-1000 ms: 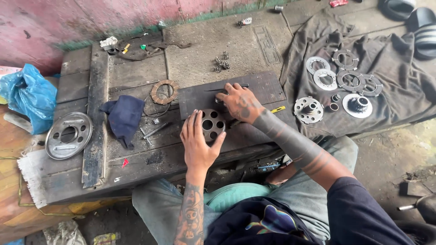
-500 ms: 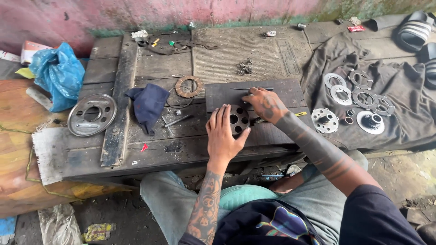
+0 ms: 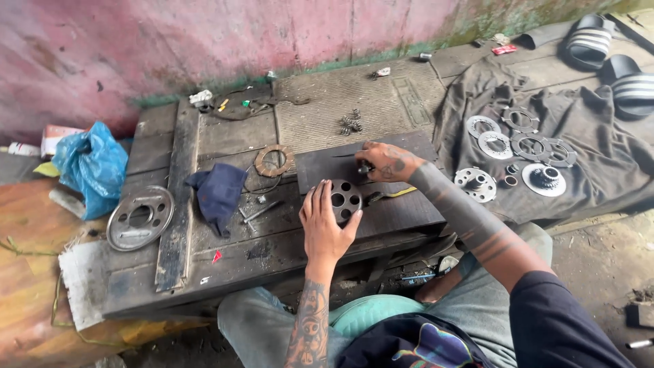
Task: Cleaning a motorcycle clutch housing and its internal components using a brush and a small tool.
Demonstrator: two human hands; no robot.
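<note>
A dark round metal hub with several holes point(image 3: 345, 198) lies on a dark board point(image 3: 402, 204) on the wooden bench. My left hand point(image 3: 323, 228) rests flat on the hub's near left side, fingers spread. My right hand point(image 3: 385, 162) is just behind the hub, its fingers pinched on a small metal part point(image 3: 364, 167) above the board. A yellow-handled tool point(image 3: 388, 195) lies right of the hub.
A grey pressure plate point(image 3: 139, 218), a blue rag point(image 3: 219, 193), a brown friction ring point(image 3: 274, 161) and loose bolts point(image 3: 257, 212) lie on the bench. Springs point(image 3: 350, 123) sit behind. Metal discs point(image 3: 518, 146) lie on a dark cloth at right. A blue bag point(image 3: 92, 167) is left; sandals point(image 3: 613, 61) far right.
The view has shifted left and tilted up, showing more of the pink wall. My right hand has moved slightly back from the hub, fingers pinched on a small part. My left hand stays on the hub.
</note>
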